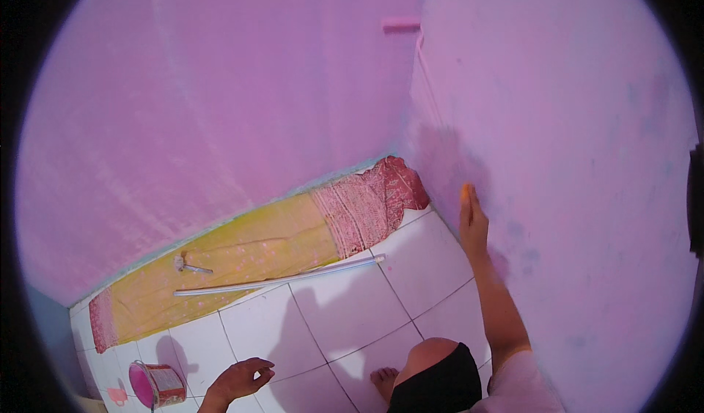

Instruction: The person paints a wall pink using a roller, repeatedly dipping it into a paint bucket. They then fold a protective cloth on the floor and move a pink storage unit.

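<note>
The roller (401,25) sits high against the left wall (257,83), its right end at the corner edge; a thin pole (433,90) slants from it down along the right wall (587,193) toward the right hand (473,219), which is raised just beside that wall, fingers drawn together and pointing up; the pole fades from sight before the hand, so I cannot tell whether it is gripped. The left hand (240,380) is low over the floor (352,329), half open, fingers loosely curled with a gap at the thumb, and nothing shows in it; the bucket (169,385), pink inside, stands to its left, apart from it.

A cloth (279,226), yellow with red patterned ends, runs along the foot of the left wall into the corner, its red end bunched there; a long rod (279,278) lies along its near edge, its right end over bare tile; a small tool (192,264) rests on the cloth; white tiles stretch between rod and bare foot (383,382); both walls are pinkish-purple, streaked on the left, blotched with darker patches on the right.
</note>
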The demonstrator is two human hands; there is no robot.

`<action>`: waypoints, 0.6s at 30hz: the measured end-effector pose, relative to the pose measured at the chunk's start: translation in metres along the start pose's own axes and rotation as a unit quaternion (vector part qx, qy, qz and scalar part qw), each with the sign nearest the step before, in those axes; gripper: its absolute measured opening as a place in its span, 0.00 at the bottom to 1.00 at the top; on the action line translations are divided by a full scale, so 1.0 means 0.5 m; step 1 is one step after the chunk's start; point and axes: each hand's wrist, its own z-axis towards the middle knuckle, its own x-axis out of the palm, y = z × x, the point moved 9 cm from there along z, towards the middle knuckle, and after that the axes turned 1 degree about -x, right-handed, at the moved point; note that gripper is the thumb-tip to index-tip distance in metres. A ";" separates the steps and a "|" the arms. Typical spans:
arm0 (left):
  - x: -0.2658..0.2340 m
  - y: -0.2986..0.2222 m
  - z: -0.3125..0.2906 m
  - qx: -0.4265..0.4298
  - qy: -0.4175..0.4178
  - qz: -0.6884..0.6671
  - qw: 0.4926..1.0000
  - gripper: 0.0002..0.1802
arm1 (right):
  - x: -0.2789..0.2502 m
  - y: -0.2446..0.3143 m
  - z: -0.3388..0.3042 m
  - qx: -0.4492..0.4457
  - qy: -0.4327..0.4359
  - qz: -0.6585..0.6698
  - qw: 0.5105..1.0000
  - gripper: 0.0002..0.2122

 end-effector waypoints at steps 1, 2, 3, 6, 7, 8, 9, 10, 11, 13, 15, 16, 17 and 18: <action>0.003 0.002 0.000 -0.010 0.007 0.001 1.000 0.18 | 0.000 0.013 0.028 -0.019 -0.007 0.011 1.000 0.23; 0.002 0.002 -0.001 -0.011 0.006 0.000 1.000 0.18 | 0.005 0.003 0.038 0.014 -0.001 0.001 1.000 0.23; -0.001 0.002 -0.002 -0.010 0.005 0.002 1.000 0.18 | 0.013 -0.005 0.043 0.023 0.004 0.001 1.000 0.23; -0.014 0.004 -0.008 0.001 -0.015 0.000 1.000 0.18 | 0.037 -0.054 -0.002 0.032 0.026 -0.024 0.999 0.23; -0.016 0.008 -0.010 -0.002 -0.021 0.007 1.000 0.17 | 0.042 -0.083 -0.036 0.044 0.034 -0.035 0.998 0.23; -0.021 0.008 -0.011 0.003 -0.027 0.012 1.000 0.17 | 0.049 -0.105 -0.068 0.033 0.048 -0.064 0.996 0.23; -0.021 0.010 -0.011 0.002 -0.026 -0.006 1.000 0.17 | 0.054 -0.131 -0.108 0.037 0.059 -0.093 0.993 0.23; -0.021 0.011 -0.009 0.001 -0.025 -0.014 1.000 0.17 | 0.057 -0.167 -0.146 0.069 0.073 -0.127 0.987 0.23; -0.021 0.013 -0.007 -0.006 -0.023 -0.017 1.000 0.17 | 0.058 -0.171 -0.176 0.024 0.073 -0.138 0.987 0.23; -0.012 0.014 -0.005 -0.016 -0.010 -0.015 1.000 0.18 | 0.059 -0.201 -0.231 0.021 0.089 -0.165 0.982 0.23; -0.005 0.013 -0.004 -0.021 0.003 -0.012 1.000 0.19 | 0.064 -0.248 -0.275 0.107 0.146 -0.170 0.969 0.22; -0.002 0.012 -0.005 -0.018 0.008 -0.011 1.000 0.19 | 0.068 -0.274 -0.296 0.176 0.181 -0.172 0.952 0.22; -0.001 0.012 -0.005 -0.016 0.011 -0.012 1.000 0.19 | 0.064 -0.260 -0.296 0.149 0.170 -0.162 0.961 0.22; 0.000 0.017 -0.007 -0.025 0.012 -0.009 1.000 0.20 | 0.058 -0.247 -0.295 0.134 0.162 -0.156 0.965 0.22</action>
